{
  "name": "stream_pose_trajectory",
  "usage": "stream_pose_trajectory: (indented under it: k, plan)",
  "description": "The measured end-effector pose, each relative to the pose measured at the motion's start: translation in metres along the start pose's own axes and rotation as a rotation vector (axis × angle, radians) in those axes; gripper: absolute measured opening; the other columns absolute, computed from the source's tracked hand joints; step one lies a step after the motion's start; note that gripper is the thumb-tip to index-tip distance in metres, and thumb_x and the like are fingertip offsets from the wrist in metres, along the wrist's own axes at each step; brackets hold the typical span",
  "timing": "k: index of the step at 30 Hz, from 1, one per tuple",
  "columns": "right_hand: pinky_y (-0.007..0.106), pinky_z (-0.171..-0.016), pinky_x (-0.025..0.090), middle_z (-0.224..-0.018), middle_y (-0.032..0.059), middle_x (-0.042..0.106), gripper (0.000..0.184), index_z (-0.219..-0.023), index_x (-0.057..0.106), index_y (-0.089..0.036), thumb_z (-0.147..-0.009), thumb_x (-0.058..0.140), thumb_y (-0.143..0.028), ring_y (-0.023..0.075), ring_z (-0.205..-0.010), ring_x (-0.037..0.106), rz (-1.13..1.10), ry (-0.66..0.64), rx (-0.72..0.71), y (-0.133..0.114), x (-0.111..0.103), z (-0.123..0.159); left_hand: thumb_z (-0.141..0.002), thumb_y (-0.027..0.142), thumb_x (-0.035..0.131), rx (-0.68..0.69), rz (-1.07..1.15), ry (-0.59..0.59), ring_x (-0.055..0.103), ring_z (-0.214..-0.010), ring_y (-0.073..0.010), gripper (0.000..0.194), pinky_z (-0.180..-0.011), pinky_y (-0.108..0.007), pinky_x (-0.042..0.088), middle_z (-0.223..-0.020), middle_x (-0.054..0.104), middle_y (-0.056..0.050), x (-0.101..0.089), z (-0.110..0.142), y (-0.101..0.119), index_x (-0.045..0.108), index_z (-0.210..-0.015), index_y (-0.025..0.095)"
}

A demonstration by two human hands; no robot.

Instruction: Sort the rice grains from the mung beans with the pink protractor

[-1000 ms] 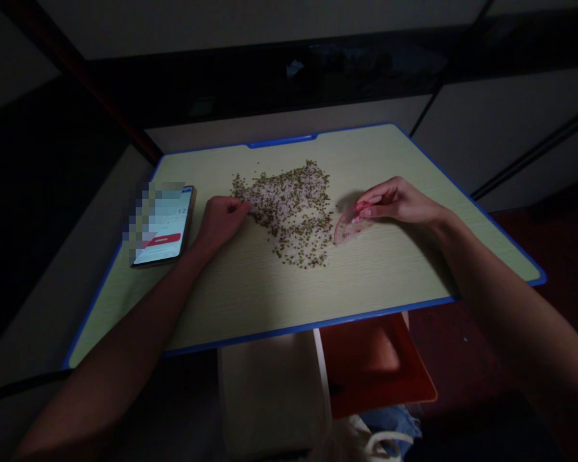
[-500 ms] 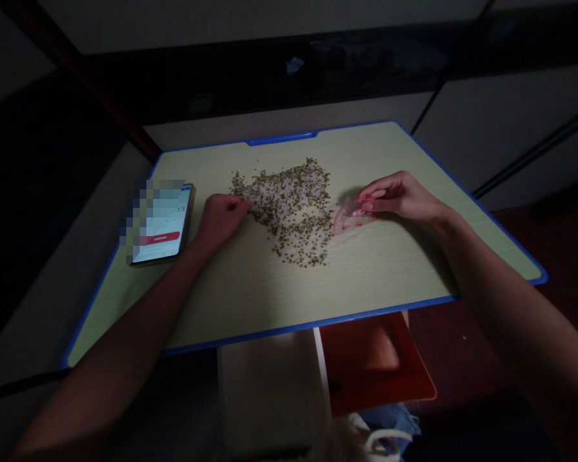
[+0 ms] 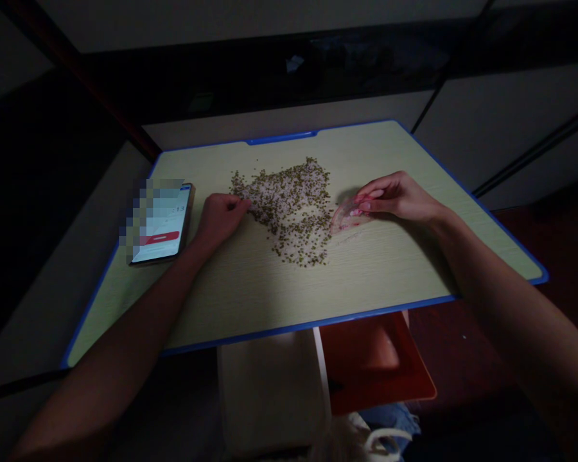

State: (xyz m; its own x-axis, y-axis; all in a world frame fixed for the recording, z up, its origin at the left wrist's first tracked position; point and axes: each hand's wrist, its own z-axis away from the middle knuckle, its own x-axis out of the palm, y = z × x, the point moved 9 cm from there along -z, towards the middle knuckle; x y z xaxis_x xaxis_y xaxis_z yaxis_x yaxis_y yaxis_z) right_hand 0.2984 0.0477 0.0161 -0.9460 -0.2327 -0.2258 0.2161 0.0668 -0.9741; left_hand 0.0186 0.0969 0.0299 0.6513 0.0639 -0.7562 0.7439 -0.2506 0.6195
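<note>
A pile of mixed green beans and white rice grains (image 3: 291,204) lies spread on the pale table (image 3: 250,289). My left hand (image 3: 219,218) rests curled at the pile's left edge, fingertips pinched together against the grains. My right hand (image 3: 397,196) holds a clear pink half-round protractor (image 3: 345,216) by its upper edge. The protractor stands tilted on the table, its lower edge touching the right side of the pile.
A phone (image 3: 161,223) with a lit screen lies left of my left hand. The table has a blue rim (image 3: 318,324). Below its front edge are a red-orange seat (image 3: 380,366) and a white bag (image 3: 264,391). The surroundings are dark.
The protractor has been lifted from lying flatter to a steeper tilt and has shifted slightly left toward the pile. My left hand has stayed in place.
</note>
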Motion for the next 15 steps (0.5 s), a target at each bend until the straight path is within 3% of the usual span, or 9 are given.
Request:
stream_pose_trajectory:
  k: [15]
  plan:
    - [0.022, -0.050, 0.042, -0.065, 0.0003, 0.069, 0.012, -0.074, 0.069, -0.018, -0.062, 0.072, -0.020, 0.0092, -0.054, 0.059, -0.005, 0.017, -0.028, -0.0048, -0.0004, -0.0002, -0.073, 0.031, 0.049, -0.006, -0.002, -0.014, 0.026, -0.047, -0.0075, 0.037, -0.049, -0.025, 0.021, -0.045, 0.027, 0.005, 0.0013, -0.0002, -0.0004, 0.033, -0.042, 0.018]
